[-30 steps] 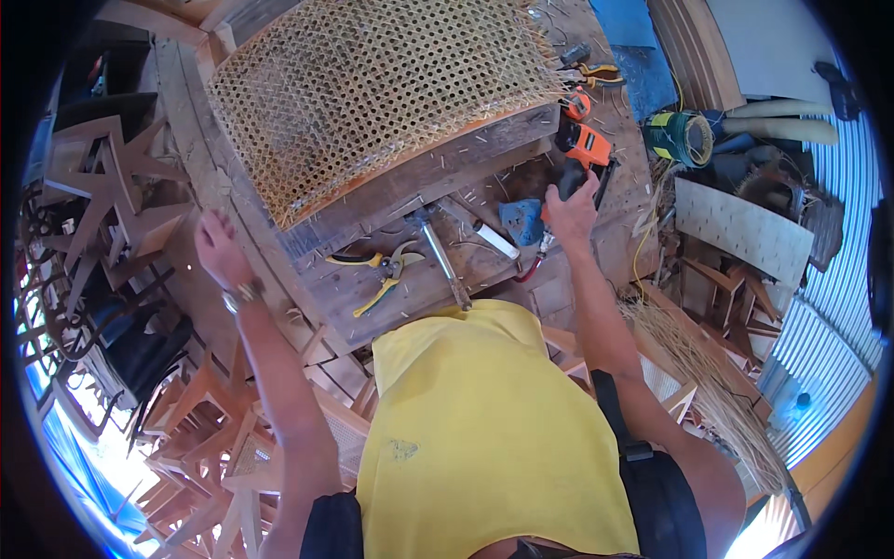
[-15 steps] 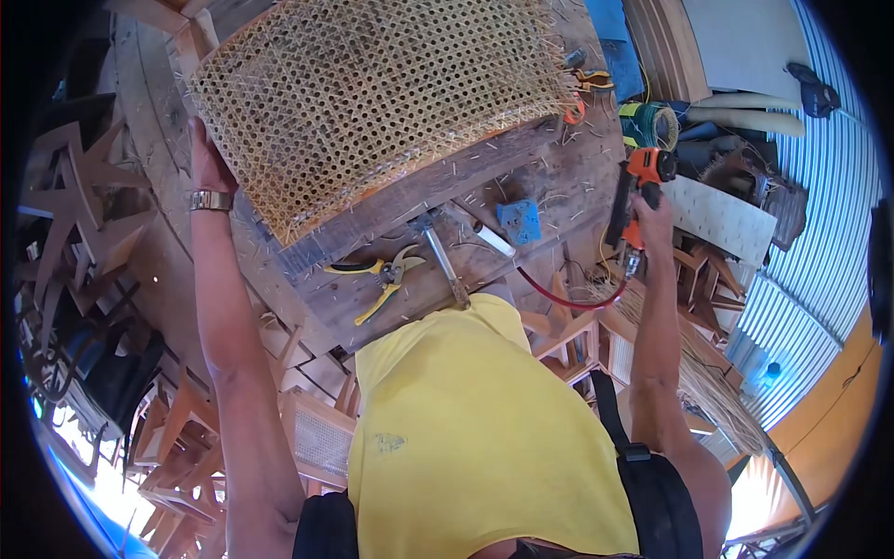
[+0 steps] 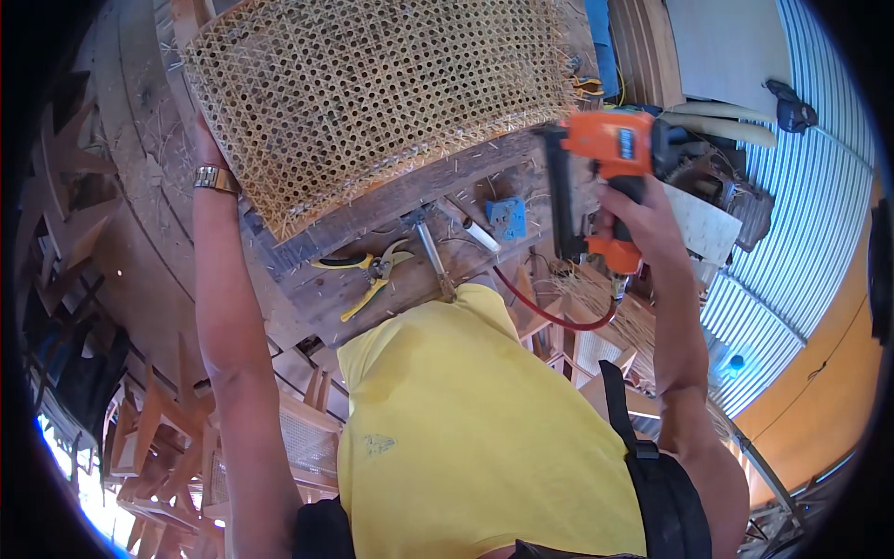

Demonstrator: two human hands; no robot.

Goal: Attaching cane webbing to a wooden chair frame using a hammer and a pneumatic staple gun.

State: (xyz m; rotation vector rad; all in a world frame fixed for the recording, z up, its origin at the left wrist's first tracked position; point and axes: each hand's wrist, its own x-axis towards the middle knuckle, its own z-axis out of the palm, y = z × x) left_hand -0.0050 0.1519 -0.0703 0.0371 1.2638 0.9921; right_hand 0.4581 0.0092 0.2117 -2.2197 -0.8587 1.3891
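A woven cane panel (image 3: 372, 93) lies on its wooden frame over the worn workbench (image 3: 317, 307). My left hand (image 3: 209, 149) grips the panel's left side, fingertips hidden round the edge. My right hand (image 3: 643, 219) is closed on the handle of an orange and black nail gun (image 3: 605, 140), held up at the panel's lower right, with a red hose (image 3: 549, 317) hanging from it. Below the panel lie yellow-handled shears (image 3: 377, 267), a steel tool (image 3: 428, 247), a white cylinder (image 3: 480, 233) and a blue block (image 3: 506, 217).
Wooden chair frames (image 3: 158, 419) crowd the floor on the left and behind the bench. At the right are pale boards (image 3: 708, 228), rolled material (image 3: 722, 126), bundled cane strips (image 3: 605, 298) and corrugated sheeting (image 3: 773, 307). My yellow shirt (image 3: 475, 419) fills the lower middle.
My left hand moved up onto the panel's left side. The nail gun was lifted off the bench in my right hand, swung right, then raised with its magazine turned leftward. The view shifted.
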